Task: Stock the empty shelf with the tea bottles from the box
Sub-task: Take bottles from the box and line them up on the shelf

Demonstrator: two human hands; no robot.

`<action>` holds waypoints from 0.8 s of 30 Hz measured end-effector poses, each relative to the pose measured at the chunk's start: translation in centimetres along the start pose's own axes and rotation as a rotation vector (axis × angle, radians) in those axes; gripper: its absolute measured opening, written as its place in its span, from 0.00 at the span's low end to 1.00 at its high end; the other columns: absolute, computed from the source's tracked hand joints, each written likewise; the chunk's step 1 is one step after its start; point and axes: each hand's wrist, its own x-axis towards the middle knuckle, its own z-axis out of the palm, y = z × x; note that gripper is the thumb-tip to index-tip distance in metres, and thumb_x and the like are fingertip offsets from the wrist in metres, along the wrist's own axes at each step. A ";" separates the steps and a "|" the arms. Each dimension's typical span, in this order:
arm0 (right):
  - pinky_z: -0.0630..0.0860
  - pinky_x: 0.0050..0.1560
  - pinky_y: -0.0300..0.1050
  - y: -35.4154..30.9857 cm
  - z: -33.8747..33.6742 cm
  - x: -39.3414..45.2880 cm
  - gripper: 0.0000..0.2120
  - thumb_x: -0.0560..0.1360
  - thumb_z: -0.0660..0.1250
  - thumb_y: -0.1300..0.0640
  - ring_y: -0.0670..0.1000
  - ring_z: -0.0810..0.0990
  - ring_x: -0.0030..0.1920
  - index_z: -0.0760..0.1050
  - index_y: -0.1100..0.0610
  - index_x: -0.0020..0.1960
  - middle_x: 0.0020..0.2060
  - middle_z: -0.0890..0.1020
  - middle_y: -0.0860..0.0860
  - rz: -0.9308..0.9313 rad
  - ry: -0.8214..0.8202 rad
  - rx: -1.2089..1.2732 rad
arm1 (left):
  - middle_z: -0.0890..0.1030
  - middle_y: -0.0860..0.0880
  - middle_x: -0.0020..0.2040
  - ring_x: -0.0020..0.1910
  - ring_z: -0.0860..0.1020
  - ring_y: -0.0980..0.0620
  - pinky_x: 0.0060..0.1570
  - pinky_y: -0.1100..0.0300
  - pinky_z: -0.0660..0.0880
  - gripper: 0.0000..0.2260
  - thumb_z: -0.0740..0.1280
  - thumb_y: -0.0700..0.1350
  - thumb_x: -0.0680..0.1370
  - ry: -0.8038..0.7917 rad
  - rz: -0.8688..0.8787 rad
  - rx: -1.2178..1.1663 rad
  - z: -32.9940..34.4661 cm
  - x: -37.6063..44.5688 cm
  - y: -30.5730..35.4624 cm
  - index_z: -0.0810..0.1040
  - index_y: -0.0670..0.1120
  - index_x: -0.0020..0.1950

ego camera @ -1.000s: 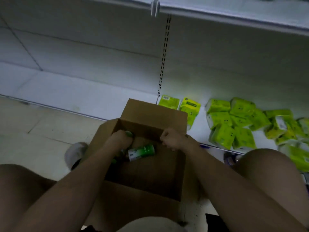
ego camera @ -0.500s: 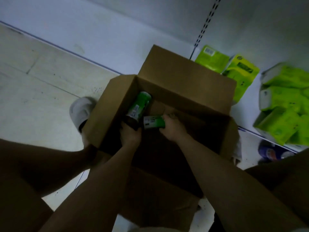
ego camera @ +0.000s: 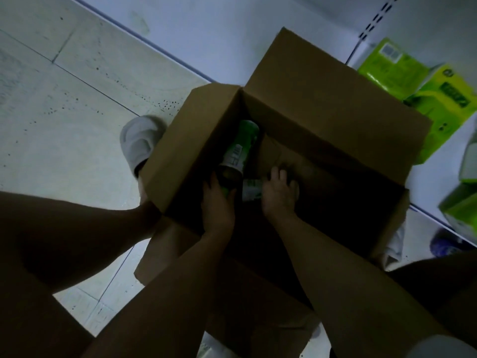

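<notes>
An open cardboard box stands on the floor between my knees. Both my hands reach down inside it. My left hand grips the lower end of a green-labelled tea bottle that leans up against the box's left wall. Beside it, my right hand covers and holds a second tea bottle lying on the box floor; only its white and green label shows. The white bottom shelf runs behind the box.
Bright green packs lie on the shelf to the right of the box, more at the right edge. A grey slipper sits left of the box on the tiled floor. A purple object lies under the shelf edge.
My view has tipped down from the shelf onto the box. My left hand has raised one bottle against the left wall, and my right hand has sunk onto the lying bottle.
</notes>
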 end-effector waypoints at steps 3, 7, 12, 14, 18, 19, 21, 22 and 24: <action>0.59 0.71 0.62 0.4 0.3 -0.6 0.33 0.73 0.69 0.62 0.61 0.58 0.73 0.61 0.57 0.75 0.73 0.60 0.58 -0.019 -0.072 0.031 | 0.64 0.44 0.75 0.72 0.66 0.44 0.69 0.50 0.65 0.30 0.63 0.51 0.80 0.007 0.051 -0.033 -0.8 -0.6 0.7 0.55 0.47 0.79; 0.66 0.69 0.56 2.9 1.4 -1.9 0.23 0.76 0.64 0.60 0.60 0.69 0.69 0.67 0.58 0.71 0.70 0.71 0.58 0.032 -0.109 0.243 | 0.68 0.42 0.71 0.65 0.73 0.42 0.59 0.49 0.73 0.29 0.60 0.54 0.81 0.008 0.135 0.085 -2.4 -1.3 1.6 0.56 0.45 0.78; 0.75 0.59 0.48 6.9 1.9 -6.5 0.22 0.72 0.72 0.55 0.59 0.78 0.60 0.75 0.59 0.65 0.61 0.80 0.56 0.134 -0.099 0.783 | 0.77 0.44 0.61 0.57 0.78 0.45 0.52 0.49 0.77 0.18 0.63 0.51 0.80 0.032 0.244 -0.039 -5.3 -2.7 2.1 0.66 0.46 0.67; 0.75 0.61 0.55 8.2 1.4 -8.2 0.26 0.69 0.75 0.57 0.57 0.78 0.61 0.74 0.58 0.65 0.60 0.80 0.54 0.173 -0.071 0.955 | 0.78 0.47 0.54 0.51 0.79 0.48 0.47 0.52 0.78 0.11 0.64 0.50 0.79 0.041 0.298 -0.060 -6.5 -3.4 2.7 0.68 0.48 0.57; 0.75 0.60 0.57 10.1 -0.8 -11.1 0.27 0.67 0.75 0.59 0.57 0.78 0.60 0.72 0.56 0.65 0.59 0.80 0.53 0.187 -0.045 1.102 | 0.76 0.49 0.46 0.43 0.76 0.51 0.43 0.55 0.76 0.09 0.66 0.51 0.78 0.033 0.537 0.109 -8.5 -4.4 4.4 0.69 0.48 0.51; 0.75 0.59 0.54 10.4 -1.6 -11.9 0.28 0.67 0.75 0.59 0.57 0.77 0.60 0.72 0.55 0.65 0.59 0.80 0.53 0.166 -0.034 1.121 | 0.77 0.49 0.45 0.42 0.77 0.51 0.42 0.55 0.76 0.10 0.66 0.52 0.78 0.013 0.569 0.138 -9.2 -4.7 5.0 0.70 0.48 0.49; 0.73 0.57 0.51 11.2 -3.0 -13.6 0.28 0.68 0.75 0.59 0.54 0.77 0.59 0.72 0.54 0.65 0.58 0.79 0.50 0.124 -0.003 1.141 | 0.77 0.50 0.40 0.39 0.77 0.52 0.39 0.57 0.74 0.10 0.68 0.53 0.76 -0.037 0.632 0.156 -10.7 -5.4 6.0 0.70 0.48 0.46; 0.73 0.57 0.50 11.5 -3.6 -14.3 0.27 0.68 0.75 0.59 0.52 0.76 0.58 0.72 0.54 0.65 0.57 0.79 0.49 0.099 0.014 1.149 | 0.77 0.51 0.38 0.37 0.77 0.52 0.36 0.59 0.72 0.11 0.69 0.53 0.76 -0.068 0.679 0.143 -11.5 -5.9 6.5 0.70 0.49 0.44; 0.73 0.57 0.49 12.0 -4.9 -15.8 0.25 0.67 0.76 0.58 0.51 0.77 0.58 0.73 0.53 0.62 0.57 0.80 0.49 0.043 0.073 1.169 | 0.78 0.54 0.37 0.35 0.78 0.55 0.34 0.61 0.70 0.10 0.70 0.53 0.74 -0.138 0.796 0.111 -13.1 -7.1 7.7 0.72 0.50 0.44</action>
